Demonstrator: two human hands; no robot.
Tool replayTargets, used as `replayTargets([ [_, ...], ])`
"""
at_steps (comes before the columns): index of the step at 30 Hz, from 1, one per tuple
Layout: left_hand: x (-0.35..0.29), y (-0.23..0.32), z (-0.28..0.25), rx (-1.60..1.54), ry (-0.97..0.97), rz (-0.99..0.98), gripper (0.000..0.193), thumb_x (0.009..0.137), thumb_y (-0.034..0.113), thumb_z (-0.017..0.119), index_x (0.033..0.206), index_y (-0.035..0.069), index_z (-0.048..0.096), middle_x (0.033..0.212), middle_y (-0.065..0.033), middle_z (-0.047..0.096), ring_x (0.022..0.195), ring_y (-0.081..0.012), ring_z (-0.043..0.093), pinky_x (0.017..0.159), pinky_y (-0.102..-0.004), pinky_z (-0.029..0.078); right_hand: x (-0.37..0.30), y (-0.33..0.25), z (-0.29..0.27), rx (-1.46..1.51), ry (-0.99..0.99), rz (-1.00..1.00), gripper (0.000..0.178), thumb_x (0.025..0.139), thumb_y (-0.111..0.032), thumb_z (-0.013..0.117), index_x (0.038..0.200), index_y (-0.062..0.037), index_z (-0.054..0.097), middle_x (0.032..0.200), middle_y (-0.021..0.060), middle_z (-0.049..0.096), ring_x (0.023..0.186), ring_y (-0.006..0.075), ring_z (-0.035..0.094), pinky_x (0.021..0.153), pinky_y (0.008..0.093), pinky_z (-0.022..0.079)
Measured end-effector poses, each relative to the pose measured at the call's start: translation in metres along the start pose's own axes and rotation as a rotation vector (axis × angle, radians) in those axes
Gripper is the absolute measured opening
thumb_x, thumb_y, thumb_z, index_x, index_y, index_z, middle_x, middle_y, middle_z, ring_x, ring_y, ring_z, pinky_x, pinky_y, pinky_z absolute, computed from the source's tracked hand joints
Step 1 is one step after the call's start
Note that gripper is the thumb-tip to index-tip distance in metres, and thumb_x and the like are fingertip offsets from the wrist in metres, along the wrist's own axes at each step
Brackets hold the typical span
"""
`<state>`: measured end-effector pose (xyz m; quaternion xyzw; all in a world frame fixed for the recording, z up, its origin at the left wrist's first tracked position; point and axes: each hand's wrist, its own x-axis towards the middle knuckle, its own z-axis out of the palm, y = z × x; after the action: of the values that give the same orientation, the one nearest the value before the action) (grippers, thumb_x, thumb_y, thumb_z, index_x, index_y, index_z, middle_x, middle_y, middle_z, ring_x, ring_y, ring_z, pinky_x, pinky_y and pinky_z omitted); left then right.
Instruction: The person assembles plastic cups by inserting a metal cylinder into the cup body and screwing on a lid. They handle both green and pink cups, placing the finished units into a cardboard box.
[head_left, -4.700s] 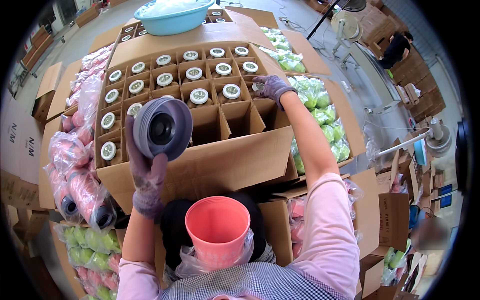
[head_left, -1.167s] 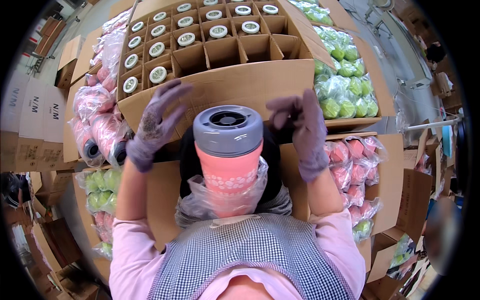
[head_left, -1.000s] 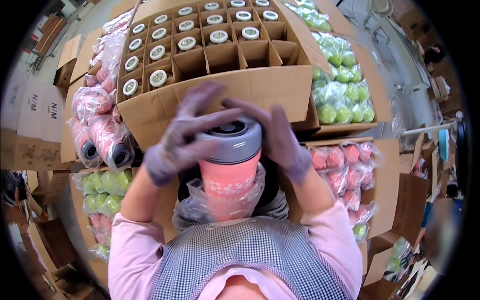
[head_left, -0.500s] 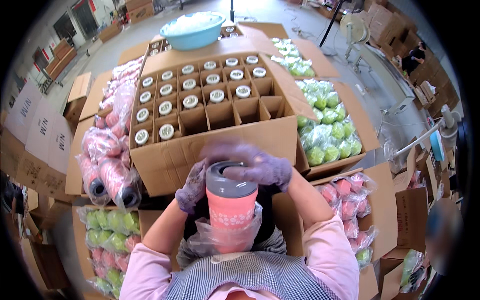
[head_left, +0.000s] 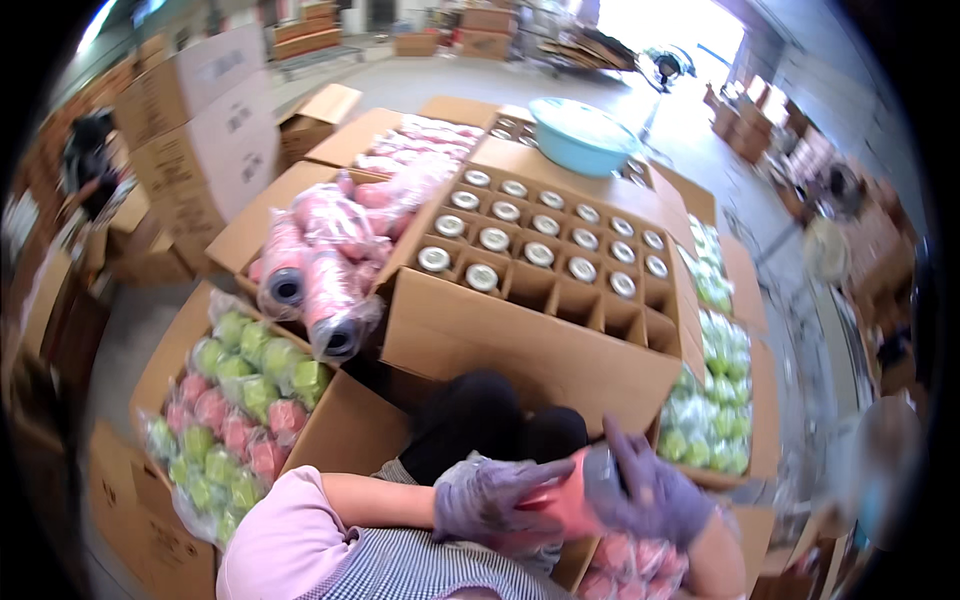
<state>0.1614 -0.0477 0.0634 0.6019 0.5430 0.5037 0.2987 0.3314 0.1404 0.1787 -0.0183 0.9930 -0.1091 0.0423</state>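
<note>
Left hand (head_left: 485, 500): in a purple-grey glove, clamped round the body of the pink tumbler (head_left: 568, 502)
Right hand (head_left: 662, 492): gloved alike, set against the grey lid (head_left: 603, 478), fingers spread and blurred; cannot tell whether they grip it
Pink tumbler: between the two hands, just right of the knees, tilted well over with its lidded end toward the right hand
Knees (head_left: 470, 410): dark trousers, beyond the left hand
Apron (head_left: 420, 567): small checks, over pink sleeves (head_left: 280, 535)
Bagged pink pieces (head_left: 635, 570): below the right hand, partly covered by the forearm
Divided carton (head_left: 520, 340): ahead of the knees, many cells showing round pale caps (head_left: 481, 277), nearest row capped only at its left end
Wrapped pink tumblers (head_left: 335, 275): left of that carton, lying in clear plastic, dark ends toward the person
Mixed box: bagged green and pink pieces (head_left: 240, 400), nearer on the left
Right-hand box: bagged green pieces (head_left: 715, 400)
Blue basin (head_left: 580, 155): past the divided carton's far edge
Stacked cartons (head_left: 225, 120): far left, on the floor
</note>
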Motion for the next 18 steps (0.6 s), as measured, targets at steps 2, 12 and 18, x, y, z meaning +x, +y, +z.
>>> replayTargets([
  [2, -0.001, -0.009, -0.024, -0.399, -0.056, 0.015, 0.078, 0.077, 0.027, 0.083, 0.143, 0.006, 0.047, 0.122, -0.0203, 0.066, 0.108, -0.0282, 0.068, 0.094, -0.0341, 0.053, 0.016, -0.018, -0.021, 0.228, 0.023, -0.114, 0.085, 0.067, -0.043, 0.083, 0.138, -0.0089, 0.051, 0.141, 0.0296, 0.043, 0.119, 0.0454, 0.052, 0.102, 0.0521, 0.045],
  [12, -0.013, -0.01, -0.026, -0.305, 0.074, 0.197, 0.088, 0.082, 0.035, 0.078, 0.152, 0.005, 0.034, 0.121, -0.0238, 0.065, 0.106, -0.0368, 0.067, 0.093, -0.0369, 0.054, 0.038, -0.018, -0.026, 0.137, -0.045, -0.258, 0.083, 0.065, -0.048, 0.08, 0.133, -0.0087, 0.052, 0.136, 0.0339, 0.045, 0.116, 0.0488, 0.054, 0.101, 0.0535, 0.045],
  [18, -0.022, -0.021, 0.013, 0.142, 0.103, 0.036, 0.06, 0.08, 0.033, 0.078, 0.131, 0.01, 0.057, 0.138, -0.015, 0.056, 0.083, -0.017, 0.061, 0.072, -0.0333, 0.052, 0.037, -0.01, -0.01, 0.115, -0.191, -0.003, 0.08, 0.077, -0.051, 0.073, 0.142, -0.0131, 0.046, 0.139, 0.0295, 0.046, 0.124, 0.0502, 0.049, 0.098, 0.0556, 0.046],
])
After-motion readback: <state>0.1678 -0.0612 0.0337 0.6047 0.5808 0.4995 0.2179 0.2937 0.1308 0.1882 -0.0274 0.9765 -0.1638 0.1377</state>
